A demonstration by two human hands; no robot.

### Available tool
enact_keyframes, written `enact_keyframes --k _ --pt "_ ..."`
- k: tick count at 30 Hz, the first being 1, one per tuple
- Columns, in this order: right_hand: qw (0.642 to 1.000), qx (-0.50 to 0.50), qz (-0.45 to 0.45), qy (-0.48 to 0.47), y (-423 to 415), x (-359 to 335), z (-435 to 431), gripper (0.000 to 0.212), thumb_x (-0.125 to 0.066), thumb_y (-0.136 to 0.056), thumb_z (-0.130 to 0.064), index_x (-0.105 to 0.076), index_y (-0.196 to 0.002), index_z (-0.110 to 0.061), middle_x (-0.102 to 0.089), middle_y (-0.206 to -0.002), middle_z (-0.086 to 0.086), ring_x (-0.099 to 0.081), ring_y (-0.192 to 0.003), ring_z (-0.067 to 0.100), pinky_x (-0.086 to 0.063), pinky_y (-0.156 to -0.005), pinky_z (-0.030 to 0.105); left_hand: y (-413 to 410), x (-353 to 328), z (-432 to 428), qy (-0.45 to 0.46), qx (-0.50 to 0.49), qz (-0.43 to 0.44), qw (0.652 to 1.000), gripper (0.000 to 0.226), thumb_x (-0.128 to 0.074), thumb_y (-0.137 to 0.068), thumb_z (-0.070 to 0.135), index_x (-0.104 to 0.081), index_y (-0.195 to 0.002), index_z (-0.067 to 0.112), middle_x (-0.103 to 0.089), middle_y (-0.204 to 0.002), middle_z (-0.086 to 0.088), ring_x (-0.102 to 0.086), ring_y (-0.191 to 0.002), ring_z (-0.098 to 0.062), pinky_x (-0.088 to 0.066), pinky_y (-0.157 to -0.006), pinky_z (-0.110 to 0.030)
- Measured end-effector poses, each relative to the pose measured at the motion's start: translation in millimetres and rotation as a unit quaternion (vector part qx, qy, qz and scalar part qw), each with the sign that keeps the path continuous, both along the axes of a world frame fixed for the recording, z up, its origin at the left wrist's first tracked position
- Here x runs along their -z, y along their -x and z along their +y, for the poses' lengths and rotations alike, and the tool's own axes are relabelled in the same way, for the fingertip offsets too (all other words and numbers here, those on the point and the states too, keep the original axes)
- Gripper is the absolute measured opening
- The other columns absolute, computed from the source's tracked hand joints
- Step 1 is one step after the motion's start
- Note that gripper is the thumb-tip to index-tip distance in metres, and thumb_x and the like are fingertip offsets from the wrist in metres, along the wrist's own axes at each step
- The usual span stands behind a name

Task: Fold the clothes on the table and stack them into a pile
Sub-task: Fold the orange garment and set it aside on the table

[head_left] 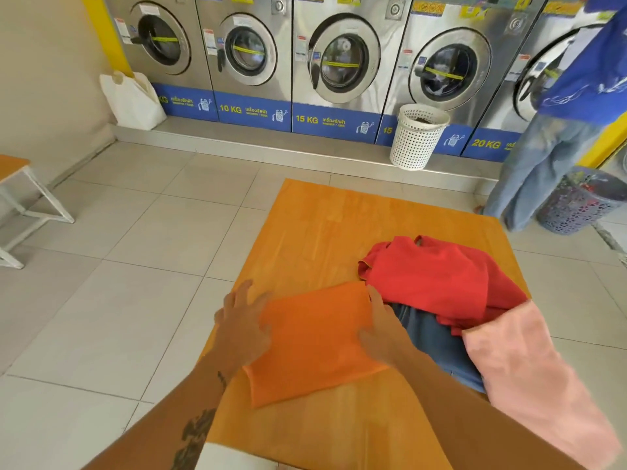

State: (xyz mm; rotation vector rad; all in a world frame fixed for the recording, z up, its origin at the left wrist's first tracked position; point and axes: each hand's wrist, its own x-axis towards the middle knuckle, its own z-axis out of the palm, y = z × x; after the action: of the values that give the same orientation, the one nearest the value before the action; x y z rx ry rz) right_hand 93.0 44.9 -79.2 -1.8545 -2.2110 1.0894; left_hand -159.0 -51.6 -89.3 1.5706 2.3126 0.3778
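Forearms: 2 bare forearms reach in from the bottom edge, nearest the camera; the left one carries dark tattoo marks.
Table (pixel 339 225): a wooden top with an orange-yellow finish, taking up the lower middle of the view above a pale tiled floor.
Washing machines (pixel 342 59): a row of steel front-loaders along the far wall, with blue bands marked 10 KG, 15 KG and 20 KG.
Pink cloth (pixel 529 374): lies at the table's right side, trailing toward the bottom right corner (its lower end runs out of view).
Red shirt (pixel 437 276): crumpled on the right half of the table, lying over a blue garment (pixel 437 340) and touching the pink cloth.
Orange garment (pixel 315 340): folded into a flat rectangle on the near left part of the table, just beside the red shirt.
White basket (pixel 417 137): stands on the floor before the machines.
Left hand (pixel 242 329): palm down on the orange garment's left edge, fingers spread.
Right hand (pixel 381 329): flat on its right edge, fingers loosely together and pointing away.
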Motion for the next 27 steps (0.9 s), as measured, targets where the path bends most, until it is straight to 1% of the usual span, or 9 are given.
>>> enact_keyframes --k 4,7,9,12,15,17,19,23,27 --pt "0.999 0.028 -0.032 -0.004 9 13 -8 0.095 -0.059 -0.082 -0.032 0.003 -0.154 -0.036 -0.028 -0.150 0.013 -0.039 -0.130 0.040 -0.042 -0.101 0.048 -19 13 -34 -0.015 -0.140 -0.073 0.987 0.067 -0.054 -0.084 0.034 -0.027 -0.145 0.039 -0.015 -0.155 -0.007 -0.026 -0.135 -0.036 -0.038 -0.105 -0.055" --pt "0.998 0.046 -0.040 0.025 17 16 -14 0.093 -0.056 -0.082 -0.033 0.003 -0.154 -0.034 -0.017 -0.157 0.015 -0.022 -0.140 0.044 -0.033 -0.108 0.054 -41 19 -44 0.004 -0.161 -0.114 0.980 0.073 -0.051 -0.087 0.038 -0.015 -0.150 0.037 -0.018 -0.152 -0.010 -0.029 -0.133 -0.036 -0.039 -0.105 -0.051" --pt "0.998 0.027 -0.051 0.014 19 17 -16 0.087 -0.055 -0.084 -0.031 -0.003 -0.154 -0.031 -0.018 -0.157 0.015 -0.020 -0.141 0.045 -0.032 -0.109 0.054 -53 22 -43 0.012 -0.154 -0.123 0.980 0.073 -0.050 -0.087 0.038 -0.015 -0.151 0.037 -0.019 -0.152 -0.008 -0.027 -0.134 -0.032 -0.038 -0.106 -0.049" --pt "1.000 0.016 -0.018 -0.014 17 18 -17 0.082 -0.058 -0.081 -0.023 -0.016 -0.152 -0.029 -0.035 -0.148 0.013 -0.038 -0.131 0.041 -0.043 -0.100 0.052 -57 26 -39 0.012 -0.161 -0.186 0.969 0.076 -0.052 -0.083 0.031 -0.017 -0.150 0.041 -0.019 -0.154 -0.006 -0.032 -0.132 -0.033 -0.040 -0.105 -0.049" --pt "0.994 0.042 0.098 0.032 12 14 -18 0.081 -0.065 -0.080 -0.006 -0.028 -0.149 -0.027 -0.056 -0.120 0.006 -0.062 -0.105 0.026 -0.056 -0.071 0.034 -51 23 -33 0.002 -0.170 -0.247 0.954 0.075 -0.053 -0.083 0.016 -0.027 -0.149 0.040 -0.024 -0.151 -0.006 -0.052 -0.107 -0.022 -0.047 -0.090 -0.034" --pt "0.985 0.038 0.152 0.077 9 12 -20 0.080 -0.065 -0.082 -0.001 -0.031 -0.149 -0.028 -0.050 -0.122 -0.003 -0.062 -0.095 0.011 -0.053 -0.066 0.022 -51 19 -31 -0.013 -0.187 -0.286 0.940 0.071 -0.053 -0.086 0.006 -0.035 -0.147 0.037 -0.032 -0.145 -0.006 -0.050 -0.104 -0.018 -0.044 -0.085 -0.027" --pt "0.978 0.032 0.184 0.095 5 13 -20 0.075 -0.066 -0.084 0.000 -0.036 -0.146 -0.029 -0.046 -0.122 -0.006 -0.056 -0.084 0.001 -0.051 -0.063 0.017 -53 18 -32 -0.033 -0.205 -0.312 0.927 0.068 -0.053 -0.086 0.003 -0.042 -0.143 0.039 -0.038 -0.141 -0.006 -0.051 -0.109 -0.023 -0.046 -0.085 -0.028" --pt "0.972 0.033 0.206 0.109 6 8 -18 0.064 -0.064 -0.084 0.000 -0.046 -0.138 -0.030 -0.044 -0.101 -0.020 -0.051 -0.072 0.000 -0.045 -0.051 0.009 -56 13 -31 -0.057 -0.211 -0.332 0.918 0.060 -0.054 -0.088 0.004 -0.052 -0.134 0.042 -0.041 -0.141 0.000 -0.045 -0.118 -0.018 -0.039 -0.089 -0.025" --pt "0.978 0.011 0.194 0.079 17 0 -9 0.061 -0.058 -0.084 0.001 -0.052 -0.135 -0.031 -0.047 -0.098 -0.022 -0.052 -0.072 -0.002 -0.042 -0.051 0.007 -51 1 -17 -0.073 -0.201 -0.318 0.924 0.052 -0.051 -0.090 0.004 -0.058 -0.127 0.040 -0.043 -0.136 0.005 -0.042 -0.115 -0.012 -0.036 -0.094 -0.026"
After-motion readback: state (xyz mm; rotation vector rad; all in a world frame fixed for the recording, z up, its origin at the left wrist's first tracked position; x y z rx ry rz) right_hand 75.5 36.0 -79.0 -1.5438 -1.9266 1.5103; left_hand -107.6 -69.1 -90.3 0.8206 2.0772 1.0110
